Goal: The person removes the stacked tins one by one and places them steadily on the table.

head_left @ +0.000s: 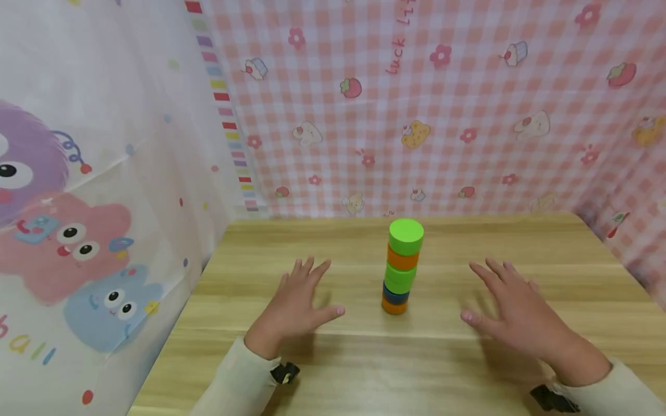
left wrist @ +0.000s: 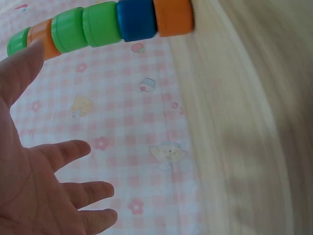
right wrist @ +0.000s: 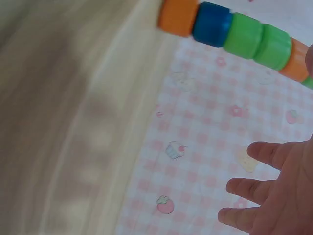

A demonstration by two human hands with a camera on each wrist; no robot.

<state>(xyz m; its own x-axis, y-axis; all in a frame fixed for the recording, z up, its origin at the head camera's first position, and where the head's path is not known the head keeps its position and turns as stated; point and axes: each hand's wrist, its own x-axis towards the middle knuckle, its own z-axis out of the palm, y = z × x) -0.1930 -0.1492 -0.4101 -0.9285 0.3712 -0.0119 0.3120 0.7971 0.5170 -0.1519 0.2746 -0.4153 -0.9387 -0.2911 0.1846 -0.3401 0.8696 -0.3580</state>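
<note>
Blocks (head_left: 400,280) stand in one tower between the two sets of fingers, apart from both. The left hand (head_left: 293,306) has its fingers spread wide, the thumb (head_left: 329,314) pointing toward the tower, with nothing in its grasp; the right hand (head_left: 525,318) mirrors it, likewise wide, holding nothing and touching no block. Both wrist views show a thumb overlapping the upper blocks, but the head view shows a gap on either side. To treat the tower well, I judge that the fingers should keep this even gap and move slowly, since a brush from one thumb could tip so narrow a pile; if contact is needed, steadying it from both sides at once seems safer than nudging the top. Inward from the fingertips, the six blocks run upward from orange through blue, two greens and orange to a green one. Below the fingers lies the wooden table (head_left: 354,370); beyond the fingertips hangs a pink checked cloth (head_left: 458,104), and out past the left fingers, a white sheet (head_left: 125,185) with cartoon faces.
</note>
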